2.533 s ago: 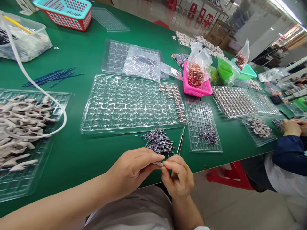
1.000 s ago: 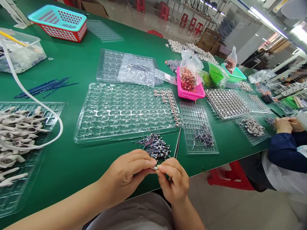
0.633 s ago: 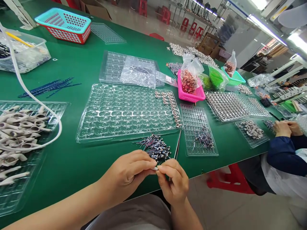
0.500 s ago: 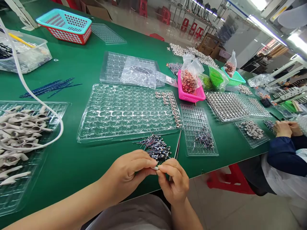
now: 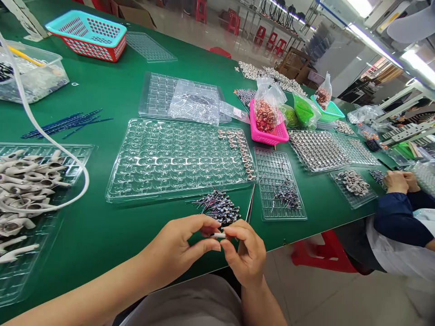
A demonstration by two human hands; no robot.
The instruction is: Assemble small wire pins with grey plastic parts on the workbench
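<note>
A small white earphone-like shell with a stem (image 5: 218,235) is pinched between the thumb and fingertips of my right hand (image 5: 247,256). The stem's dark end points left. Beside it, my left hand (image 5: 185,242) has thumb and index finger apart; whether its other fingers touch the stem is hidden. Metal tweezers (image 5: 250,204) slant up behind my right hand; whether they rest in its palm I cannot tell. Just beyond my fingers lies a pile of small wired components (image 5: 220,207). A clear blister tray (image 5: 180,156) behind it has white shells (image 5: 244,151) along its right side.
White stemmed shells (image 5: 27,185) fill a tray at left, under a white cable (image 5: 79,165). A smaller tray (image 5: 277,165) with wired parts and a pink basket (image 5: 268,137) stand right. A co-worker's hands (image 5: 401,181) are at far right. A red stool (image 5: 319,258) stands below the table edge.
My left thumb and index finger have parted from the white stem, showing more of it and its dark end. My right hand keeps its pinch. The view has shifted slightly.
</note>
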